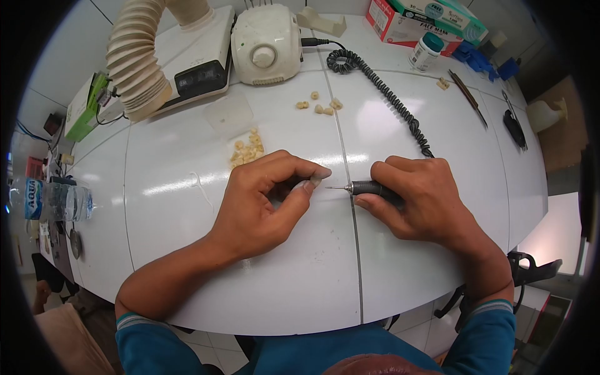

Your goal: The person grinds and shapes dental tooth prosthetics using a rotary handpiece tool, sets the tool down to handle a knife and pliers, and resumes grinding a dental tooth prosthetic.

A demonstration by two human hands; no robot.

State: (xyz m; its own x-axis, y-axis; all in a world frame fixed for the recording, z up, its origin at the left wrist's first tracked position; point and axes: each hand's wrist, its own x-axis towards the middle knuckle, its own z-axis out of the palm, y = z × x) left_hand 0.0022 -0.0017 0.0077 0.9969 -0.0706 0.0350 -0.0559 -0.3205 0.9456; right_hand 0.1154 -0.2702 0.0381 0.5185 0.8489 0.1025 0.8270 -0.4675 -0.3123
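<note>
Thumb and forefinger of my left hand [262,203] pinch a small pale tooth-shaped piece [315,180], partly hidden by the fingertips. My right hand [425,197] wraps round a black rotary handpiece [374,189]. Its thin bur [336,187] points left at the piece, with a small gap between them. A coiled black cord [394,94] runs from the white control unit [265,50] towards my right hand. Beyond my left hand lies a clear plastic box with its lid [229,115] open, holding several yellowish tooth-shaped pieces [248,149]. More loose pieces [335,104] lie further back.
A ribbed suction hose [134,56] arches over the back left. At the back right are a face mask box [390,25], a white bottle [426,53] and a brown-handled tool [467,97]. A water bottle [59,201] is at far left. Another person's sleeve [75,340] shows lower left.
</note>
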